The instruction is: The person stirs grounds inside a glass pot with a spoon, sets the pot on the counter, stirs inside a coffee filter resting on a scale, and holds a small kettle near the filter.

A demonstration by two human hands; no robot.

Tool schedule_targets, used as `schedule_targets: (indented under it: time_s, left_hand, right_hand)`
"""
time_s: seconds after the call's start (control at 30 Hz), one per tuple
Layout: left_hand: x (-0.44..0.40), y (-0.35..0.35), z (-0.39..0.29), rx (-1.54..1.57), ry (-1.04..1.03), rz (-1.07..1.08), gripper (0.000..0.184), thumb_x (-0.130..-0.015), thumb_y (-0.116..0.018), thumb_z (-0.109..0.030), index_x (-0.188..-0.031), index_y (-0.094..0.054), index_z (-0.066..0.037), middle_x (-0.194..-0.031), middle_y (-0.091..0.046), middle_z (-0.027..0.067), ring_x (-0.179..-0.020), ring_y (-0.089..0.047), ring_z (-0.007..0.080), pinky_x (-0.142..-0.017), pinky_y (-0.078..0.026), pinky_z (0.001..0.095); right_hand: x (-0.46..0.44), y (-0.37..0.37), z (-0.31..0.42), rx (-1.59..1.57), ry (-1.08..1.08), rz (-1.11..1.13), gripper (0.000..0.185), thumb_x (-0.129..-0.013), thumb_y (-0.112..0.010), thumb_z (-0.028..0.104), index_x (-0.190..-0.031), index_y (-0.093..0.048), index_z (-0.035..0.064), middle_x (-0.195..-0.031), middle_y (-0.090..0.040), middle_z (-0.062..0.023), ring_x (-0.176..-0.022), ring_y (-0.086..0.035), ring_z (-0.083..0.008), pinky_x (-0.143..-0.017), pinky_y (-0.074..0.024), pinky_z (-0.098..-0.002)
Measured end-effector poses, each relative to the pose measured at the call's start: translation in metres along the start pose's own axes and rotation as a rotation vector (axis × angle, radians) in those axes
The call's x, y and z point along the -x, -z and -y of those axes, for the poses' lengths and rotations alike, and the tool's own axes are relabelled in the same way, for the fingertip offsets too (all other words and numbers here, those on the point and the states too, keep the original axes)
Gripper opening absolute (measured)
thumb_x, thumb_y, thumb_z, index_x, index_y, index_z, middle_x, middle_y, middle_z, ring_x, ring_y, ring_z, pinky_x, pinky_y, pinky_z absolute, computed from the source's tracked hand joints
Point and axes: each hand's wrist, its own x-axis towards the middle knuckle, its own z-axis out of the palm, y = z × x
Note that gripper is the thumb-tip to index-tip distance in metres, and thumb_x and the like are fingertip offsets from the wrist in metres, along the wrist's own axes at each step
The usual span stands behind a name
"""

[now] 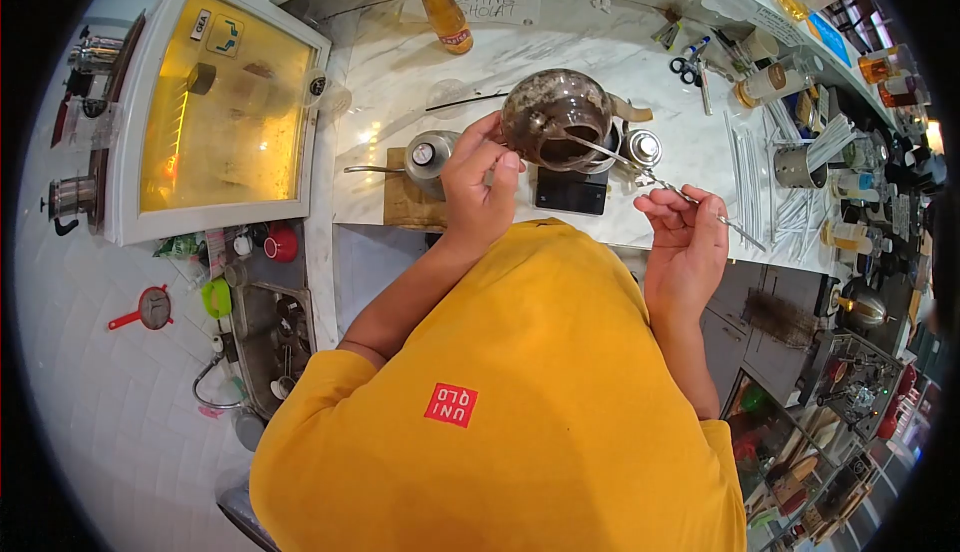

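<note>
My left hand (480, 180) grips the left side of a round glass pot (560, 102), which is tilted with its mouth facing me and has dark, cloudy matter inside. Between the fingers of my right hand (690, 227) is a long twisted metal spoon (700, 202), whose far end reaches into the pot's mouth. Below the pot sits a black scale (571, 192), partly hidden by it. A small metal-topped vessel (642, 148) stands right of the pot. To the left of my left hand is a steel kettle (425, 157) on a wooden board (410, 207).
An amber bottle (440, 7) stands at the back of the marble counter (385, 62). Scissors (686, 70) and wrapped straws (745, 172) lie to the right, near a metal straw holder (800, 165). A yellow-lit glass-door cabinet (230, 102) is at left, above a sink (270, 337).
</note>
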Motion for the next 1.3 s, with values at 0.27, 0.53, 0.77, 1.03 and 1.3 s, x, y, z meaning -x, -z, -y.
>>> schedule_targets:
  time_s: [0.27, 0.53, 0.77, 1.03, 1.3]
  left_hand:
    - [0.005, -0.011, 0.01, 0.105, 0.269, -0.067, 0.027, -0.097, -0.053, -0.009, -0.076, -0.063, 0.004, -0.112, -0.066, 0.0211, -0.101, -0.066, 0.0245, -0.081, -0.051, 0.0337]
    - [0.015, -0.021, 0.017, 0.448, 0.549, -0.212, 0.033, -0.105, -0.045, -0.012, -0.082, -0.063, 0.003, -0.096, -0.066, 0.0107, -0.097, -0.065, 0.0176, -0.088, -0.054, 0.0326]
    - [0.025, -0.017, 0.019, 0.483, 0.631, -0.298, 0.026, -0.107, -0.046, -0.015, -0.106, -0.063, 0.004, -0.09, -0.064, 0.0056, -0.086, -0.062, 0.0134, -0.086, -0.055, 0.0314]
    - [0.032, -0.016, 0.022, 0.437, 0.627, -0.328, 0.027, -0.107, -0.045, -0.017, -0.096, -0.062, 0.001, -0.087, -0.063, 0.0042, -0.085, -0.059, 0.0118, -0.084, -0.053, 0.0295]
    - [0.032, -0.023, 0.017, 0.482, 0.616, -0.364, 0.028, -0.106, -0.045, -0.016, -0.091, -0.06, 0.002, -0.089, -0.062, 0.0055, -0.087, -0.061, 0.0134, -0.088, -0.055, 0.0325]
  right_hand:
    - [-0.006, 0.009, 0.008, 0.046, 0.037, 0.036, 0.034, -0.112, -0.04, 0.029, -0.114, -0.052, -0.0027, -0.098, -0.071, -0.0253, -0.087, -0.073, -0.0346, -0.091, -0.0553, -0.0443]
    - [-0.014, 0.033, 0.017, 0.049, 0.065, 0.039, 0.034, -0.112, -0.038, 0.029, -0.115, -0.052, -0.0027, -0.1, -0.071, -0.0254, -0.087, -0.072, -0.0338, -0.092, -0.0538, -0.0442]
    - [-0.03, 0.046, 0.018, 0.137, -0.024, -0.053, 0.034, -0.112, -0.039, 0.029, -0.115, -0.053, -0.0023, -0.101, -0.071, -0.0229, -0.087, -0.072, -0.0307, -0.091, -0.0532, -0.0421]
    - [-0.05, 0.06, -0.008, 0.325, -0.043, -0.033, 0.032, -0.112, -0.04, 0.026, -0.115, -0.053, -0.0024, -0.102, -0.071, -0.02, -0.088, -0.072, -0.0257, -0.089, -0.0535, -0.0371]
    - [-0.062, 0.066, -0.024, 0.42, -0.07, 0.057, 0.033, -0.111, -0.04, 0.023, -0.114, -0.055, -0.0057, -0.106, -0.07, -0.0214, -0.09, -0.073, -0.0264, -0.089, -0.0555, -0.0351]
